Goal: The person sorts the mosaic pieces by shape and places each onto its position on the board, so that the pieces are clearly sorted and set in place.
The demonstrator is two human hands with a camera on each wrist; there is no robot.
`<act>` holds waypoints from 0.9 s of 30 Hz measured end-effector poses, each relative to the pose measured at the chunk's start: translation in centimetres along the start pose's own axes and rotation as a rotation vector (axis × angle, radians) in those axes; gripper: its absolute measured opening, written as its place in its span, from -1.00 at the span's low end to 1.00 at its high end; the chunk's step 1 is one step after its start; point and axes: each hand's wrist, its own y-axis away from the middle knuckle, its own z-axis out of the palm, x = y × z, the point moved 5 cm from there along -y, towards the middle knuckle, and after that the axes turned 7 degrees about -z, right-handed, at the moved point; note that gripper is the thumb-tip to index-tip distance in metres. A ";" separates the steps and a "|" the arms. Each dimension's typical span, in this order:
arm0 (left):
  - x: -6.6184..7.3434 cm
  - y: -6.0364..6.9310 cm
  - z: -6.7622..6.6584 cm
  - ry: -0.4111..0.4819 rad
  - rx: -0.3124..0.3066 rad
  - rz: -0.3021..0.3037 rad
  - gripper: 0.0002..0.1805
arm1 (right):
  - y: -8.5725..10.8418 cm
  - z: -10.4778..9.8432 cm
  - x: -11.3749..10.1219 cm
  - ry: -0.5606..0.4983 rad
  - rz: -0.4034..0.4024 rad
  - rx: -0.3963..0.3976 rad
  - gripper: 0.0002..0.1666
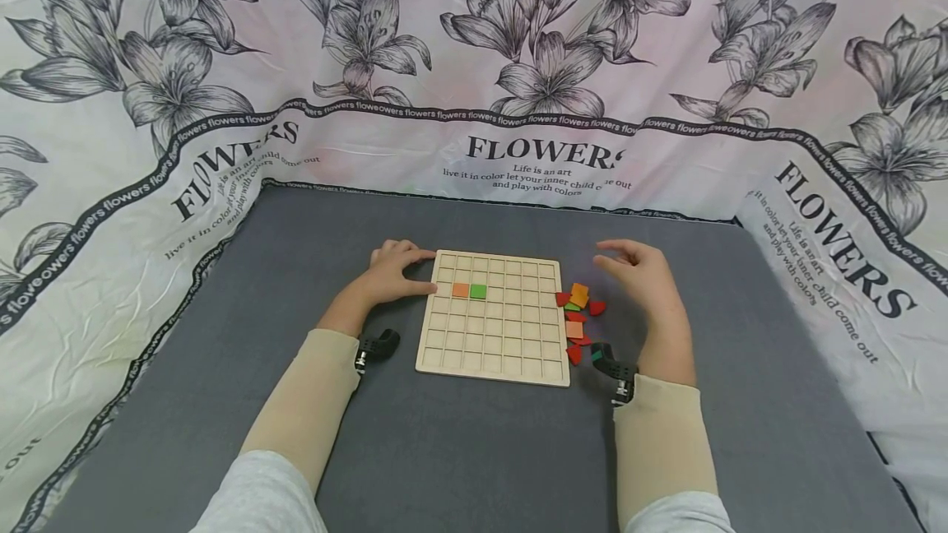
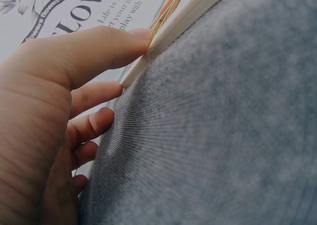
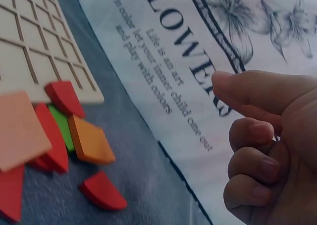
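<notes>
The grid board (image 1: 511, 344) looks like bare, matt wood; the loose pieces (image 3: 104, 191) look smooth. Matt, finely textured cloth covers the counter (image 1: 459, 451); the flowered backdrop (image 1: 415, 150) is creased, faintly glossy cloth.

From my head feed I see beige forearm covers (image 1: 299, 397), black wristbands (image 1: 381, 345) and, at seven and five o'clock, light-grey sleeves (image 1: 261, 498).

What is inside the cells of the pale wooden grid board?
The board holds a flat orange square and a flat green square, side by side; the surface beneath them is covered and cannot be seen.
</notes>
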 end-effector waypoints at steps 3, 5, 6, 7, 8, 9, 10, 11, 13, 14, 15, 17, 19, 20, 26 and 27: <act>0.0 0.0 0.0 -0.002 0.002 -0.003 -0.18 | 0.1 -0.4 1.0 0.007 0.020 -0.015 -0.41; 0.0 0.0 0.0 -0.002 0.002 -0.004 -0.18 | 0.1 -0.4 1.6 0.011 0.034 -0.034 -0.42; 0.0 0.0 0.0 -0.003 0.004 -0.004 -0.18 | 0.1 -0.4 1.9 0.019 0.038 -0.045 -0.43; 0.0 -0.1 0.1 -0.002 0.003 -0.006 -0.18 | 0.1 -0.3 2.2 0.024 0.044 -0.063 -0.44; 0.0 -0.1 0.1 -0.004 0.003 -0.007 -0.18 | 0.1 -0.2 2.5 0.036 0.049 -0.082 -0.45; 0.0 -0.1 0.1 -0.007 0.004 -0.007 -0.18 | 0.1 0.0 2.7 0.051 0.052 -0.105 -0.46; 0.0 -0.1 0.1 -0.008 0.004 -0.008 -0.18 | 0.1 0.1 2.9 0.060 0.052 -0.131 -0.47; 0.0 -0.1 0.1 -0.009 0.006 -0.007 -0.18 | 0.1 0.3 3.1 0.074 0.051 -0.161 -0.47; 0.0 0.0 0.1 -0.010 0.007 -0.006 -0.18 | 0.1 0.8 3.5 0.083 0.048 -0.220 -0.49; 0.0 0.0 0.1 -0.010 0.009 -0.004 -0.18 | 0.1 1.0 3.6 0.090 0.044 -0.248 -0.50; 0.0 0.0 0.0 -0.011 0.009 -0.003 -0.18 | 0.1 1.2 3.6 0.087 0.040 -0.275 -0.50; 0.1 0.0 0.0 -0.009 0.012 0.001 -0.18 | 0.2 1.7 3.6 0.090 0.037 -0.331 -0.50; 0.0 0.1 0.0 -0.004 0.010 0.001 -0.18 | 0.3 2.1 3.6 0.091 0.047 -0.366 -0.51; 0.0 0.1 0.0 0.002 0.010 0.001 -0.18 | 0.3 2.3 3.6 0.094 0.058 -0.379 -0.51; 0.0 0.2 -0.1 0.033 0.008 0.007 -0.18 | 0.4 2.9 3.4 0.139 0.108 -0.401 -0.56; 0.0 0.2 0.0 0.033 0.009 0.008 -0.18 | 0.4 2.9 3.4 0.145 0.112 -0.401 -0.58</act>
